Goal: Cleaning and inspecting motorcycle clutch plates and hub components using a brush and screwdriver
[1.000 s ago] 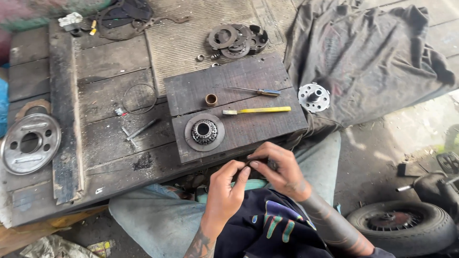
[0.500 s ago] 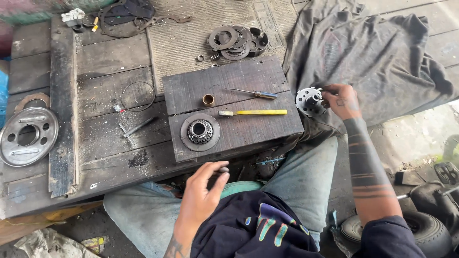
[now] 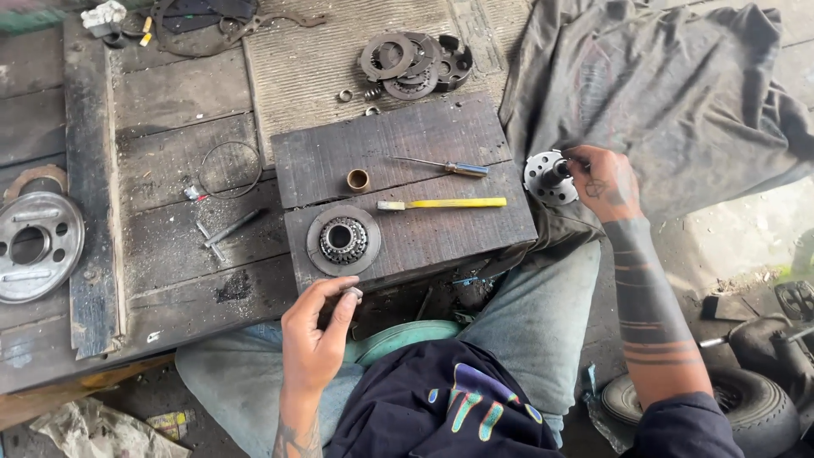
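**Now: one small part pinched, one hub gripped**

Closest to us, our left hand [image 3: 315, 339] hovers over our lap, thumb and forefinger pinched together on a small metal ring [image 3: 352, 294], just off the near edge of the dark wooden block [image 3: 441, 237]. Our knees, in pale jeans, sit beneath it.

On the block, just beyond that hand, rests a toothed gear hub [image 3: 343, 240] seated in a flat round disc. Behind it lie a yellow-handled tool [image 3: 443, 203], a short brass bushing [image 3: 358, 180] standing on end, and a thin screwdriver [image 3: 445, 166], each apart from the others.

Out to the side, our right hand [image 3: 606, 182] reaches past the block's edge, fingers closed around the centre of a silvery round flanged plate [image 3: 547, 176] lying against a grey cloth [image 3: 670, 93].

Farther left on the plank bench [image 3: 161, 110] we see a wire ring [image 3: 231, 170] and a large perforated metal disc [image 3: 36, 246] at the edge of view.

Farthest off, a heap of clutch plates [image 3: 411, 61] and a loose spring sit on a ribbed mat [image 3: 305, 59].
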